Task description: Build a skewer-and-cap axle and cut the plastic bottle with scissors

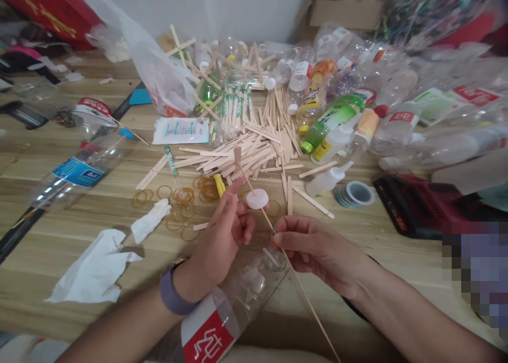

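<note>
A thin wooden skewer [305, 289] slants across the middle, its lower end toward me. It passes through a white bottle cap [257, 199] near its upper end. My right hand [313, 246] pinches the skewer below the cap, with a small dark green bit at the fingertips. My left hand [222, 230] is beside the cap, thumb and index finger stretched, the lower fingers curled; one fingertip seems to reach behind the cap. Below both hands lies a clear plastic bottle [238, 299] with a red and white label, its neck toward my right hand.
Wooden craft sticks [238, 156] are heaped mid-table, with rubber bands [184, 196] and tissues [93, 270] to the left. Plastic bottles [337, 119] crowd the right. A tape roll [354, 194], a white squeeze bottle [325, 179] and a red-black battery tool [413, 207] stand nearer.
</note>
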Motion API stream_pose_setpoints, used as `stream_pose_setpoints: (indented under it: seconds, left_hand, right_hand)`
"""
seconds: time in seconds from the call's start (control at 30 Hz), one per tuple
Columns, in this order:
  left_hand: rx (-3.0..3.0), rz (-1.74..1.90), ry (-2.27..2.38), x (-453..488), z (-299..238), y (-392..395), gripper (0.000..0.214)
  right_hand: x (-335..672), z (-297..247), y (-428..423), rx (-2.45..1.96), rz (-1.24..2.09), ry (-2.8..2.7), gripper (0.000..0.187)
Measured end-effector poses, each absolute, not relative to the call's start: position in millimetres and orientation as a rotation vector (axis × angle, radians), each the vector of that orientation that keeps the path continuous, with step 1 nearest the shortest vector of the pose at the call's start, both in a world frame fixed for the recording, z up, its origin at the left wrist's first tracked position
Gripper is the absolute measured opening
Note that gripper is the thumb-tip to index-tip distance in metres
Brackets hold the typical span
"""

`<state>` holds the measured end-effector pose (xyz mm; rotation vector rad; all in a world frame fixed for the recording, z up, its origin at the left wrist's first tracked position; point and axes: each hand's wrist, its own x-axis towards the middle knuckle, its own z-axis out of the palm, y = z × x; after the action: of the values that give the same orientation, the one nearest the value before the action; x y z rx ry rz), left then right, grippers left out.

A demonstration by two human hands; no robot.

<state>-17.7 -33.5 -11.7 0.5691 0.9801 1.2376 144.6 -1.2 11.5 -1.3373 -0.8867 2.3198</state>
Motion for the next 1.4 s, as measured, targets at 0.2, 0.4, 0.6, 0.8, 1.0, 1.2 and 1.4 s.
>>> stream_pose_setpoints:
  seconds: [0.2,0.4,0.6,0.8,1.0,1.2,1.4]
  left_hand:
    - [0.705,1.197,1.135,-17.9,-16.6,-37.9,0.053]
    - [1.014,1.225,1.201,-21.7,-14.6,-39.0,0.015]
    - [1.252,1.021,1.162,-21.1,-3.1,-40.8,0.016]
    - [1.235,1.006,1.165,-20.1,-6.3,-42.2,0.019]
    - [1.044,1.046,1.159,-19.2,-9.4,-44.5,0.048]
    - [0.946,1.148,1.203,-16.0,-8.7,-43.0,0.073]
    - [0.955,1.118,1.202,-16.2,-6.5,-42.1,0.067]
  right_hand:
    - [144.9,13.1,3.5,-1.345,2.286,-0.887,0.041]
    - [148.9,2.7,17.2,-1.366,2.169,-0.876,0.037]
    - [149.8,2.6,21.4,-1.345,2.183,-0.908,0.036]
    - [150.0,5.5,16.9,-1.342,2.214,-0.985,0.031]
    - [148.7,7.5,11.5,-1.343,2.24,-0.987,0.032]
    - [148.6,9.5,11.0,-1.371,2.269,-1.038,0.029]
    - [149.7,9.4,10.0,-1.428,2.252,-1.054,0.028]
